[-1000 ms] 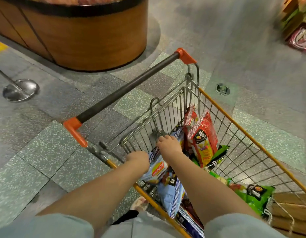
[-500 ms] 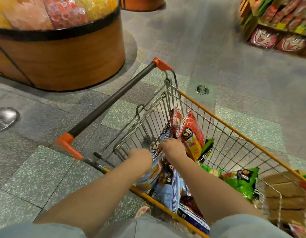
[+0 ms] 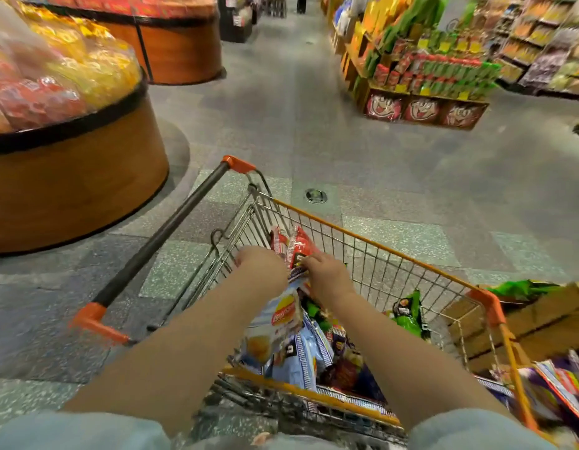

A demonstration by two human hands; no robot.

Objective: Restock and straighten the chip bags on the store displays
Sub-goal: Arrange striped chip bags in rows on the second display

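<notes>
Grey speckled floor (image 3: 395, 241) runs under everything in this shop, and close by me stands a wire cart (image 3: 372, 245) with an orange rim. Both hands reach down into it. The left hand (image 3: 260, 266) is curled round the top of a pale blue chip bag (image 3: 275, 323), and the right hand (image 3: 327, 274) pinches the same bag's top edge, just beside a red chip bag (image 3: 299, 243) that stands against the cart's end. More bags lie heaped in the cart, blue and purple ones low down and a green bag (image 3: 408, 315) further along. So I think the job is only at its start: the cart looks nearly full, and no bag has gone onto a display from what I can see. Lots of restocking is left, and the straightening too. A moment ago the view pointed almost straight at the floor and the cart, with both hands lower among the bags. Now the blue bag has come up higher, and the view has lifted so the aisle shows. Past the cart handle (image 3: 165, 235) sits a round wooden display (image 3: 74, 190) piled with yellow and red packs. Far off on the right stand the snack shelves (image 3: 427, 76), blurry, so I cannot tell where the gaps are.
</notes>
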